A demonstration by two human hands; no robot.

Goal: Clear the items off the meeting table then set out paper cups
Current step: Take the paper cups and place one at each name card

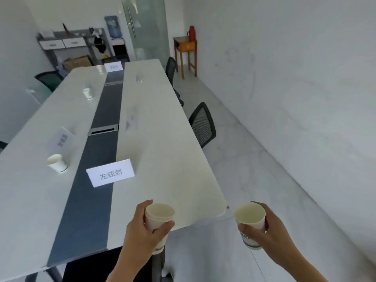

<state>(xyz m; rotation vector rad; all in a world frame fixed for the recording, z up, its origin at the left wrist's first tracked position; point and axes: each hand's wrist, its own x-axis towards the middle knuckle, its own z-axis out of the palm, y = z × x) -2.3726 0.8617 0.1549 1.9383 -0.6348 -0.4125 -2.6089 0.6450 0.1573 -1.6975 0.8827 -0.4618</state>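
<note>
Head view: each hand carried paper cups at the near right corner of the long white meeting table with the dark grey centre strip (162, 151). The left hand (142, 231) was wrapped around a short nested stack of cream paper cups (159, 218), thumb across the front, held upright over the table's near edge. The right hand (264, 231) was closed around a single cream paper cup with green print near its base (249, 222), also upright, hanging off the table past the corner, over the floor.

The table's long axis ran away from the person, toward the far wall. Its right half looked bare of cups; two white paper cups stood on the left half, one near (57, 162) and one further up (87, 92). A white folded name card with black characters (110, 175) sat on the grey strip just ahead of the left hand.

Judgement: the unfilled places lay forward along the right edge. The left hand was nearer the tabletop; the right needed to swing inward first.
</note>
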